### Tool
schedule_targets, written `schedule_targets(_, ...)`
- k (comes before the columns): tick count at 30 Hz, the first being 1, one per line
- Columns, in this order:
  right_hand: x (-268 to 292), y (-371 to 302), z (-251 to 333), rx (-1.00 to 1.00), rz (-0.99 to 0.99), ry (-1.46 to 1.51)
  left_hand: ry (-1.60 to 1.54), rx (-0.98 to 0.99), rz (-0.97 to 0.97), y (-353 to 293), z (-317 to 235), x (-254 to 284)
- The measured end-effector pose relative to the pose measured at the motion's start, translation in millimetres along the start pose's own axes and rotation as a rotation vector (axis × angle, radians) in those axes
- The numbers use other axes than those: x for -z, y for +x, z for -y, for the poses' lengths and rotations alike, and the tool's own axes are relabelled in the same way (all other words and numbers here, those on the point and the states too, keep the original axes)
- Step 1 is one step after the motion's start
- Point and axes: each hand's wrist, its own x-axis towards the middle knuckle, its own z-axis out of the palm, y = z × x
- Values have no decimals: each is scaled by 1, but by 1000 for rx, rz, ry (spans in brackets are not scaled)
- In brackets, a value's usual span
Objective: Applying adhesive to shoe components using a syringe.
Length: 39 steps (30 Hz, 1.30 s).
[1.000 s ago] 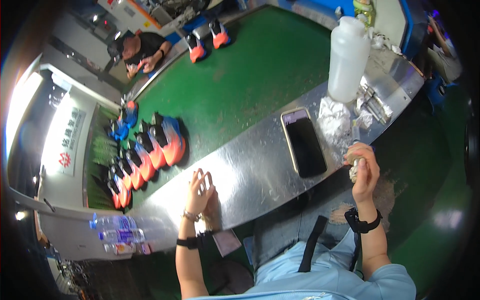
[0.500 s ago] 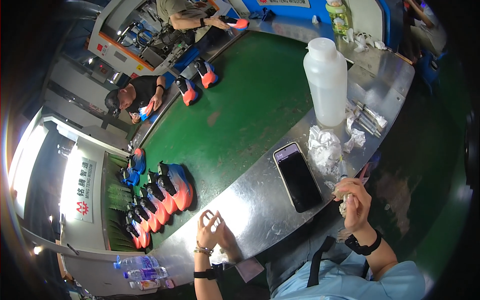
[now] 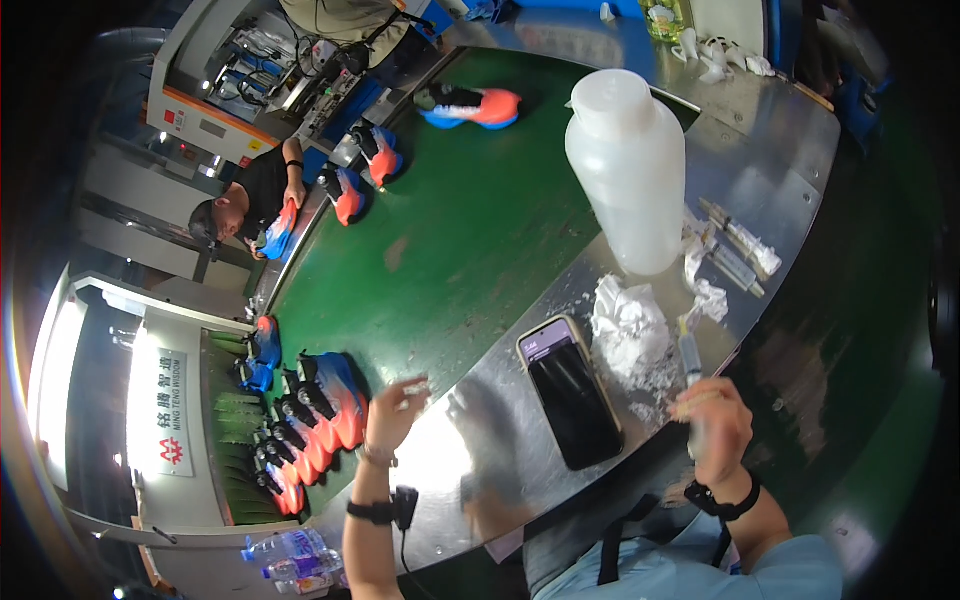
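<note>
My left hand [image 3: 396,414] reaches over the metal edge beside the row of sport shoes [image 3: 322,415]. Its fingers are slightly blurred but apart, and nothing is in them. At the bench's near edge on the right, my right hand [image 3: 716,428] is closed round a syringe [image 3: 689,352], whose clear barrel sticks up past the fingers. Something pale shows in the same grip, too blurred to name. Beyond that hand lies a heap of crumpled white tissue [image 3: 630,322]. A dark-screened phone [image 3: 572,400] rests flat between my two hands.
A large white plastic bottle [image 3: 640,185] stands beyond the tissue, with more syringes [image 3: 735,262] to its right. Single shoes [image 3: 478,107] lie at the far side of the green belt [image 3: 450,230]. A co-worker [image 3: 262,205] holds a shoe at far left. Water bottles [image 3: 295,555] lie lower left.
My left hand has moved left and farther out, toward the shoes. A shoe the standing person held before is now on the belt. My right hand still grips the syringe.
</note>
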Motion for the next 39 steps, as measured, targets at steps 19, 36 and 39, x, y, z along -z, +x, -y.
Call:
schedule_targets(19,16,31,4,-469,259,138,-1964,193,142,479,-176,-182)
schedule_targets(36,28,36,7,-589,362,65,-1066,-122,-160,498,-92,-101)
schedule_targets(39,24,30,17,-555,295,108,-1238,180,-350,470,-33,-45)
